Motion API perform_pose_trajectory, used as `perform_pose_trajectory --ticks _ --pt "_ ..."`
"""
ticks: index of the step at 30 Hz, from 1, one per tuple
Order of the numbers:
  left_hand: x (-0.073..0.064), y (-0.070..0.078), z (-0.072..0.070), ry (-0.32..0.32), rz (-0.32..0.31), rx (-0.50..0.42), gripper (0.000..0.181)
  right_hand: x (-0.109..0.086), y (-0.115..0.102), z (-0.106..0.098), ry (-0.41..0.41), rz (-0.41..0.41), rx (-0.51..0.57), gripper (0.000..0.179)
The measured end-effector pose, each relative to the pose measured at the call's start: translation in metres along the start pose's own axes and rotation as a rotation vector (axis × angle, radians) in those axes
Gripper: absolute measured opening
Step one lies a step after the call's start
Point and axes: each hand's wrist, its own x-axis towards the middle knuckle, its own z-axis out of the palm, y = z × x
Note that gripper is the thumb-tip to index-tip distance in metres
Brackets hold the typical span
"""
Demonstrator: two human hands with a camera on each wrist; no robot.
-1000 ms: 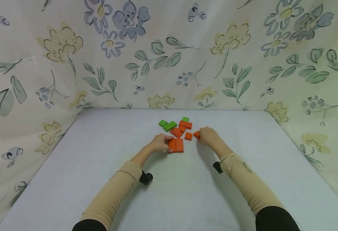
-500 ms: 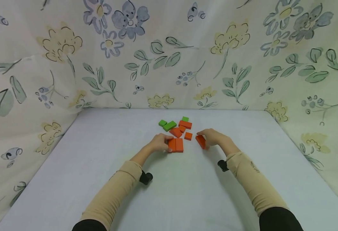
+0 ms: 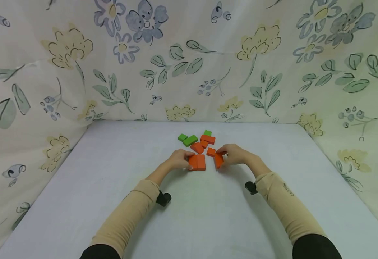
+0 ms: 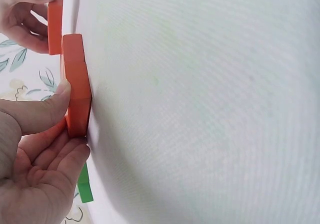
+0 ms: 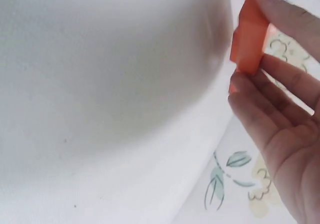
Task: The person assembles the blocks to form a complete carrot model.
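Two orange blocks (image 3: 201, 162) lie side by side on the white table, long edges together. My left hand (image 3: 177, 160) grips the left one of this pair; in the left wrist view its thumb presses the upper edge of the orange blocks (image 4: 78, 91) while the fingers curl at the lower end. To the right, across a small gap, my right hand (image 3: 237, 155) pinches another orange block (image 3: 219, 161) between thumb and fingers. In the right wrist view this held block (image 5: 251, 41) is tilted, its far part covered by the thumb. A small orange block (image 3: 211, 152) sits right beside its upper end.
Behind the hands lie more loose orange blocks (image 3: 197, 148) and several green blocks (image 3: 190, 140), close together. A long orange block (image 3: 207, 139) is at the back of the group. Floral cloth (image 3: 182, 82) hangs behind the white table (image 3: 127, 151).
My right hand first drew its orange block toward me and away from the cluster, then brought it left, nearer the pair. The left hand has stayed on its block.
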Motion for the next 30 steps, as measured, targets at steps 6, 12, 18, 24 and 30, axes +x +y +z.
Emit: perform_pose_trajectory --ticks 6,12,18,24,30 --pt "-0.001 0.000 -0.002 0.002 -0.016 -0.024 0.059 0.004 -0.012 0.011 -0.046 -0.061 -0.031 0.059" --pt "-0.001 0.000 -0.002 0.006 -0.017 -0.032 0.059 0.008 -0.016 0.016 -0.038 -0.087 -0.060 0.058" --pt "0.001 -0.001 -0.001 0.004 -0.006 -0.030 0.058 0.012 -0.015 0.018 0.000 -0.075 -0.015 0.059" --pt "0.001 -0.001 -0.001 0.011 0.008 -0.015 0.058 0.017 -0.014 0.021 0.023 -0.064 -0.010 0.062" --pt "0.002 -0.001 0.000 0.017 0.009 -0.024 0.058 0.019 -0.016 0.021 0.031 -0.066 0.003 0.062"
